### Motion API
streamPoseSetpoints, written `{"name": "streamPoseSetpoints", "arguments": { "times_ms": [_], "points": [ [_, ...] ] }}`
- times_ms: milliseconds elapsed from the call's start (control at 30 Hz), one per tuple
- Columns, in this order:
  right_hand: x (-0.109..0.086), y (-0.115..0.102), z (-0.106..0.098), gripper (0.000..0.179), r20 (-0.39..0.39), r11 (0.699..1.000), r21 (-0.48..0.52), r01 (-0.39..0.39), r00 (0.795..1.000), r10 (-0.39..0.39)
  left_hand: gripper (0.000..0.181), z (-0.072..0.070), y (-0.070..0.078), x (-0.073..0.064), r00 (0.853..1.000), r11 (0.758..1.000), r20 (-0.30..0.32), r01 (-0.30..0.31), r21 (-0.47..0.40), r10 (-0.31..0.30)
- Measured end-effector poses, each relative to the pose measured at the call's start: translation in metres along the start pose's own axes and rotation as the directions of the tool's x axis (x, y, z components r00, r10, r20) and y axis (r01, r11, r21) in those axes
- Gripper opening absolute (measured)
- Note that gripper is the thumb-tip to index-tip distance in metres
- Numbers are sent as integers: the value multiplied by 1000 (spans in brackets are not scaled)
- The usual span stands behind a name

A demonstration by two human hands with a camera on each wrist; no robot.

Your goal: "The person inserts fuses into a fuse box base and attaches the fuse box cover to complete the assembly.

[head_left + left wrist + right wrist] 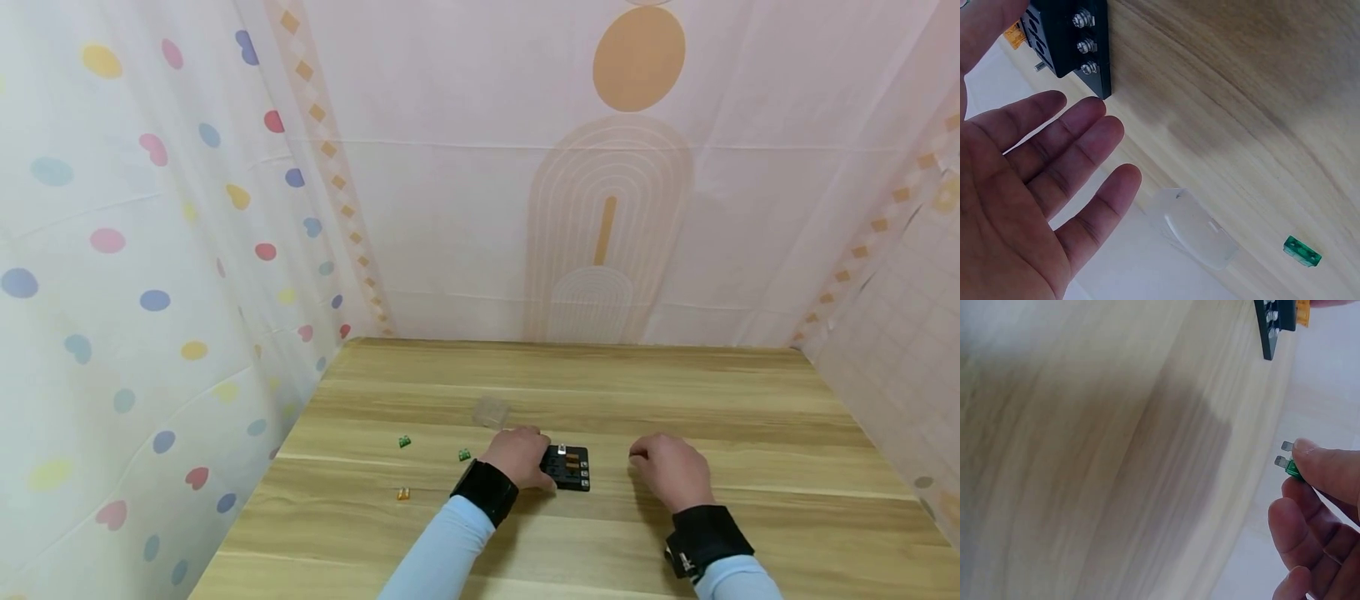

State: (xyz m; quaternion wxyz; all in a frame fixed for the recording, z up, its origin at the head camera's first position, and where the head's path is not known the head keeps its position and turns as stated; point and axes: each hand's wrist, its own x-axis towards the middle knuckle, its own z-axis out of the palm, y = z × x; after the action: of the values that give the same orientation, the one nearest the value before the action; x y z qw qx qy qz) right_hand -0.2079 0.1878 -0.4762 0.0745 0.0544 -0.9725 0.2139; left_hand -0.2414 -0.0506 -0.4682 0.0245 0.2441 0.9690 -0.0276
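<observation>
Inside the black fuse block (pixel 572 478) — orange fuses (pixel 572 465), close together.

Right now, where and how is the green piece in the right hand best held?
Probably by its green plastic body, pinched from the end opposite the metal prongs. Both flat prongs stick out from one side, pointing away from the right hand, so a grip there leaves them free.

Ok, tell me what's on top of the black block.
Orange pieces sit on the black block, with metal screws along one edge. The left hand covers its left end in the head view, so anything there is hidden.
</observation>
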Motion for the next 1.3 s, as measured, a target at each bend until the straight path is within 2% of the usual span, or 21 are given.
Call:
{"name": "streamPoseSetpoints", "arguments": {
  "times_ms": [400, 700, 1233, 1300],
  "points": [
    [1, -11, 2, 4, -7, 999, 1, 38, 999, -38, 59, 7, -1, 2, 999, 1000, -22, -29, 5, 29],
    [2, -21, 3, 2, -1, 998, 3, 58, 998, -58, 56, 6, 1, 2, 999, 999, -19, -39, -14, 38],
    [3, -37, 11, 5, 22, 993, -25, 115, 993, -115, 52, 5, 3, 1, 1000, 1000, -11, -25, -8, 25],
    [2, -39, 11, 1, 25, 992, -27, 121, 992, -121, 52, 6, 3, 2, 1000, 1000, -6, -22, -8, 22]
  ]
}}
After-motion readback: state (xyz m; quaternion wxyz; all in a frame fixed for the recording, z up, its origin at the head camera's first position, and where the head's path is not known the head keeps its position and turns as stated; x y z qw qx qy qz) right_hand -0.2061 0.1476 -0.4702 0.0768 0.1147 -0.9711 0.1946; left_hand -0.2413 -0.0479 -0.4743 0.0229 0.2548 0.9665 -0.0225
